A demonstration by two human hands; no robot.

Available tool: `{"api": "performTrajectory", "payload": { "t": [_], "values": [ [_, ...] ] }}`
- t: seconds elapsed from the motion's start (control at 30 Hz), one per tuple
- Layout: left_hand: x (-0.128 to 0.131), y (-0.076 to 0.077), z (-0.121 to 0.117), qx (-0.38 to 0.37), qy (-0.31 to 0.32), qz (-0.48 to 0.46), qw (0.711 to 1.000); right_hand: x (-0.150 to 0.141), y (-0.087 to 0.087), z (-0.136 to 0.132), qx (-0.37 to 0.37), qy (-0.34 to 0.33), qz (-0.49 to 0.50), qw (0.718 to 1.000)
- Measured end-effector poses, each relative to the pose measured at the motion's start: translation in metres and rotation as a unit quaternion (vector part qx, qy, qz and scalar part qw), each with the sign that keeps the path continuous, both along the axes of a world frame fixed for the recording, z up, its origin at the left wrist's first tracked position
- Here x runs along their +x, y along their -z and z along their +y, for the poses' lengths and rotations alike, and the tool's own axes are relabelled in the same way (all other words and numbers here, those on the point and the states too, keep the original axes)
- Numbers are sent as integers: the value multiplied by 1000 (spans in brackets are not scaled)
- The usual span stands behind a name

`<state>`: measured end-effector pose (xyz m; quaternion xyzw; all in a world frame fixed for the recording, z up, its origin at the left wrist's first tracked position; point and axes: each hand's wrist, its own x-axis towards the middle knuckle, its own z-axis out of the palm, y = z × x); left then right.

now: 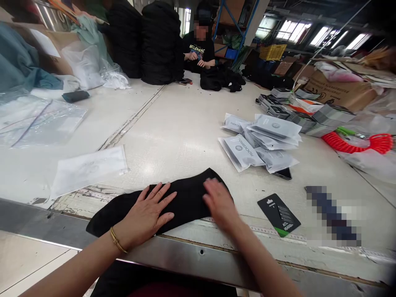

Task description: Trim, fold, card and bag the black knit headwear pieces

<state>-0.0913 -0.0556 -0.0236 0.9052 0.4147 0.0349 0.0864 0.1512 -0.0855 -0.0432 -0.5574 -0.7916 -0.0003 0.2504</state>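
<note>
A black stretch-fabric piece lies flat and folded on the white work table, close to its front metal edge. My left hand presses on it with spread fingers, a gold bangle at the wrist. My right hand rests on the fabric's right part, fingers slightly curled and blurred. Neither hand grips it. To the right lies a black and green printed product card. A flat white packet lies to the left.
Several grey printed packets lie in a loose pile beyond, partly over a phone. A blurred patch hides an object at right. A seated person handles black goods behind, beside tall black stacks.
</note>
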Motion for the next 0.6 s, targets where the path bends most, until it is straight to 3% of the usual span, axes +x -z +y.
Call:
{"api": "performTrajectory", "payload": {
  "t": [0.07, 0.1, 0.13, 0.2, 0.27, 0.33, 0.43, 0.53, 0.6],
  "values": [
    [4, -4, -3, -2, -73, 4, 997, 17, -6, 6, 36, 97, 37, 994],
    [6, -7, -4, -3, -103, 0, 995, 19, -9, 4, 53, 91, 49, 993],
    [8, -10, -4, -7, -122, -10, 992, 15, -13, -1, 61, 50, 53, 995],
    [7, -17, 1, -20, -130, -50, 990, -5, -20, -20, 40, -110, 31, 993],
    [2, -23, 12, -20, -117, -118, 986, -30, -23, -40, -24, -253, -8, 967],
    [-6, -24, 23, -37, -88, -187, 978, -48, -22, -53, -88, -321, -36, 942],
    [-13, -18, 34, -125, -38, -244, 961, -59, -12, -57, -113, -326, -34, 938],
    [-11, -11, 38, -180, -40, -250, 951, -63, -3, -55, -87, -311, -1, 946],
    [-11, -11, 39, -194, -51, -246, 948, -65, -6, -51, -101, -294, 79, 947]
  ]
}}
